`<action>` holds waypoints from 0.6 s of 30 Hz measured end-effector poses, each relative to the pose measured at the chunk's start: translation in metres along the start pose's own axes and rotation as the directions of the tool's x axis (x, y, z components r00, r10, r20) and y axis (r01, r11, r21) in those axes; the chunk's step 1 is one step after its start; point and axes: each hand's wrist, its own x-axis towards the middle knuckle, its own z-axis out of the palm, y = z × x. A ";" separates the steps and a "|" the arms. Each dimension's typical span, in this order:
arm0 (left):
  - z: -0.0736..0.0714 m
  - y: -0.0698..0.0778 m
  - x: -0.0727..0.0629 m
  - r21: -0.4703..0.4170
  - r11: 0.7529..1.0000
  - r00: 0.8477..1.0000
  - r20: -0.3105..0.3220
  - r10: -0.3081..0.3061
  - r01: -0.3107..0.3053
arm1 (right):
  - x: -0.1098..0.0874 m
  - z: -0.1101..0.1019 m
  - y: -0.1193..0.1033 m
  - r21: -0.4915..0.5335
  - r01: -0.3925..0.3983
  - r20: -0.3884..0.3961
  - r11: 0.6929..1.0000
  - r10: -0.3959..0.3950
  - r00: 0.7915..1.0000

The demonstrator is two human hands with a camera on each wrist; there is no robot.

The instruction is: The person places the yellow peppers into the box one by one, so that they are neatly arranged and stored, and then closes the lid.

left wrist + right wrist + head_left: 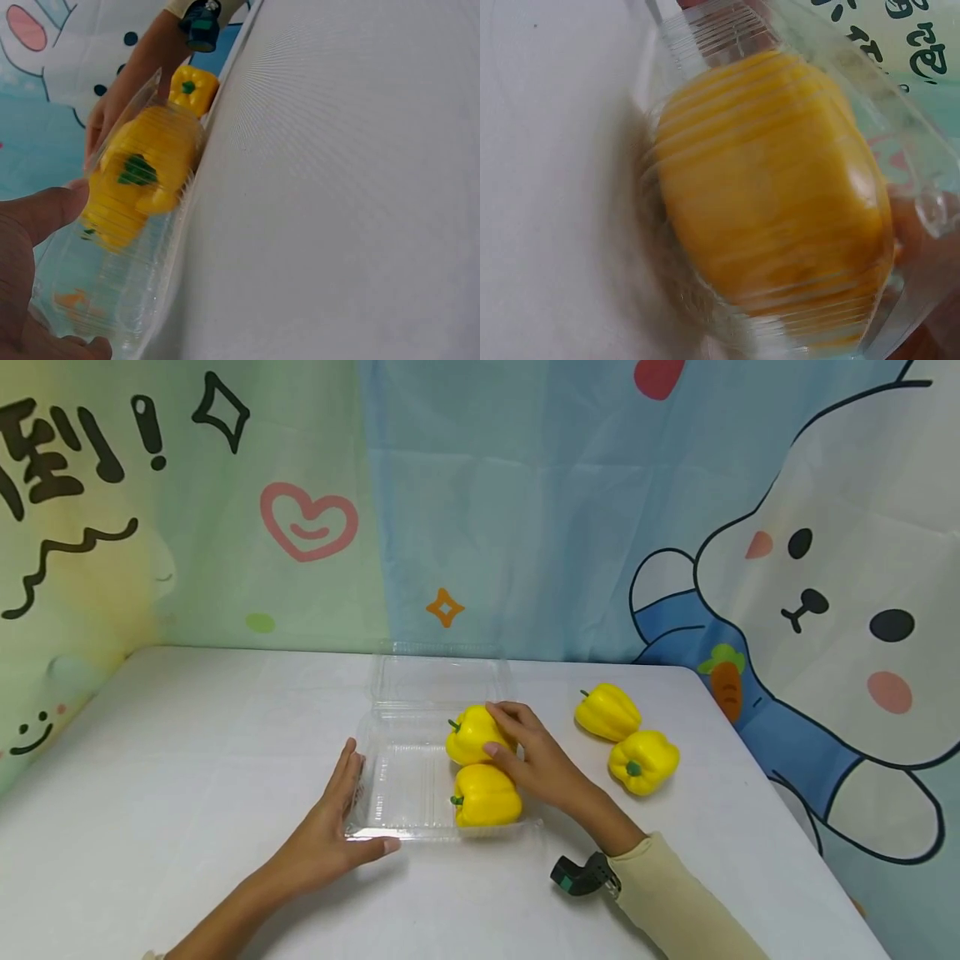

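Note:
A clear plastic clamshell container [408, 781] lies with its lid [438, 681] folded back. My left hand [333, 835] rests at its front left corner, fingers straight along the left side and thumb reaching over the front edge; the left wrist view shows the thumb [56, 210] at the rim. My right hand [536, 756] holds a yellow bell pepper [472, 735] between thumb and fingers, in the back right of the container. Another yellow bell pepper [486, 797] lies in front of it; through the ridged wall, a yellow bell pepper [772, 187] fills the right wrist view.
To the right of the container, on the white table [187, 760], lie a yellow bell pepper [609, 712] and, nearer, one more yellow bell pepper [643, 762], close together. A printed cloth backdrop [510, 527] hangs behind the table.

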 end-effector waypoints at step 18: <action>-0.001 0.001 0.000 0.018 1.000 1.000 -0.002 -0.011 0.011 | 0.003 -0.008 -0.007 -0.088 -0.038 0.101 0.995 0.047 0.994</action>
